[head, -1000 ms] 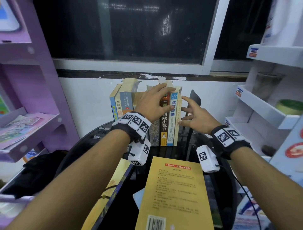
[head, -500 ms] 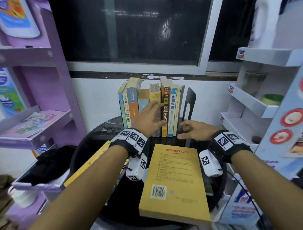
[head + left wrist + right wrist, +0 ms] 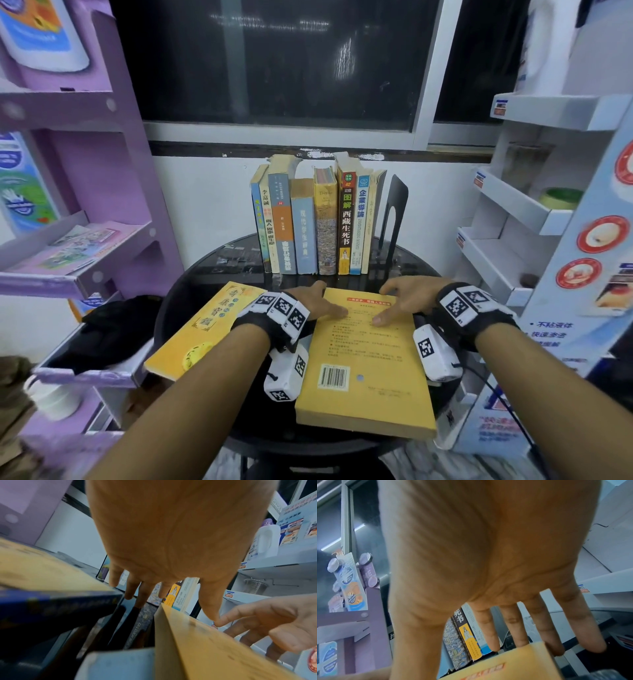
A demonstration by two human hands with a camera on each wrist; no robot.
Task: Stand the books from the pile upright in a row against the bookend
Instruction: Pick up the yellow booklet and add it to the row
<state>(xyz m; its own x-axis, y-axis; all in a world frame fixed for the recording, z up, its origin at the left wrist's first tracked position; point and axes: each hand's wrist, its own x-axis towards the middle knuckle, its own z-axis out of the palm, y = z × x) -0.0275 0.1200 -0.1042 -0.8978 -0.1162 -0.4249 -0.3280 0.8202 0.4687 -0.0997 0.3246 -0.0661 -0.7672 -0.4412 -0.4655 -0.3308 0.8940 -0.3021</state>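
Note:
Several books (image 3: pixel 308 222) stand upright in a row at the back of the round black table (image 3: pixel 205 274). The rightmost leans on the black bookend (image 3: pixel 395 212). A yellow book (image 3: pixel 363 359) lies flat, back cover up, on top of the pile near me. My left hand (image 3: pixel 313 301) is at its far left corner, thumb on the cover, fingers straight past the edge (image 3: pixel 130 588). My right hand (image 3: pixel 406 298) is at the far right corner, thumb on the cover, fingers (image 3: pixel 544 628) reaching straight over the far edge. Neither hand grips the yellow book (image 3: pixel 205 642).
A second yellow book (image 3: pixel 202 329) lies flat to the left, over the table's edge. Darker books (image 3: pixel 137 626) show under the top one. A purple shelf unit (image 3: pixel 85 240) stands close on the left, a white one (image 3: pixel 513 212) on the right. A black bag (image 3: pixel 113 325) lies lower left.
Both hands have left the standing row and come back and down to the far end of the flat yellow book. The row stands on its own.

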